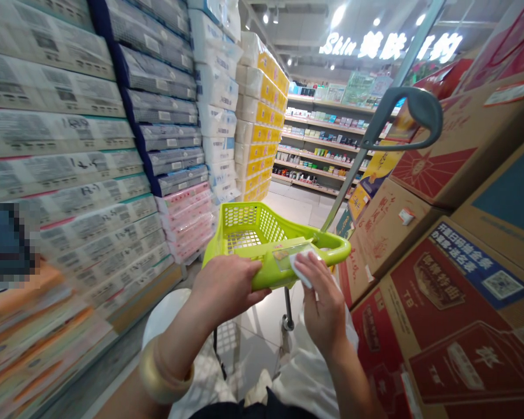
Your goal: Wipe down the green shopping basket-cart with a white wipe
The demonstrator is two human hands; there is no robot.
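A lime green shopping basket [262,224] on a wheeled frame stands in front of me in a shop aisle. My left hand [227,285] grips its near rim, fingers curled over the edge. My right hand [321,299] presses a small white wipe [300,263] onto the rim near a label, fingers closed on it. The basket's grey pull handle [413,116] rises up to the right. A pale bangle [159,372] sits on my left wrist.
Stacked packs of tissue paper [91,174] wall the left side of the aisle. Red and brown cardboard cartons [454,279] are piled on the right. Shelves of small goods [323,145] stand at the far end under a lit sign. Tiled floor runs ahead.
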